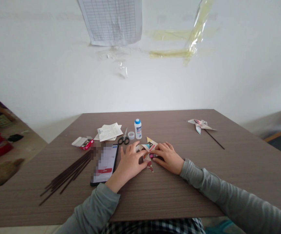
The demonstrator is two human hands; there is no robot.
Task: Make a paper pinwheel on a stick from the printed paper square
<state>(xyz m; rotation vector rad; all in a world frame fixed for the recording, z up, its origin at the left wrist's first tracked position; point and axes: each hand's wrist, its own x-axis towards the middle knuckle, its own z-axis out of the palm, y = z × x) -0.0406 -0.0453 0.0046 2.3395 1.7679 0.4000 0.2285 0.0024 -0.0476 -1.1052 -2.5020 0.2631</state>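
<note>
Folded paper point(146, 157) lies on the surface point(179, 201), about midway between left and right edges, partly hidden under fingers. We find both grips on it: left grip point(130, 165) grasps its left side, index finger above, thumb below; right grip point(167, 157) grasps near the centre, fingertips and thumb close together. Whether either pinches through to the underside, we cannot tell.

Why so: we judge that the fingers press from opposite sides to keep the curled flap from springing back, with the surface backing the paper from below.

Pointing: one narrow tip aims at the near edge, a yellow-edged corner at the far edge. We read the long axis as running far to near, its near end leaning slightly toward the right edge.

Around: phone point(105, 166) just beside the left forearm, screen up, probably so it can be read. Bottle point(138, 130) upright toward the far edge; scissors point(123, 138) beside it, likely for easy reach. Dark sticks point(69, 173) fan toward the near left corner, perhaps laid together as a supply. Pinwheel point(201, 124) lies toward the far right corner, its stick angled to the right edge, seemingly set aside out of the elbow's way
</note>
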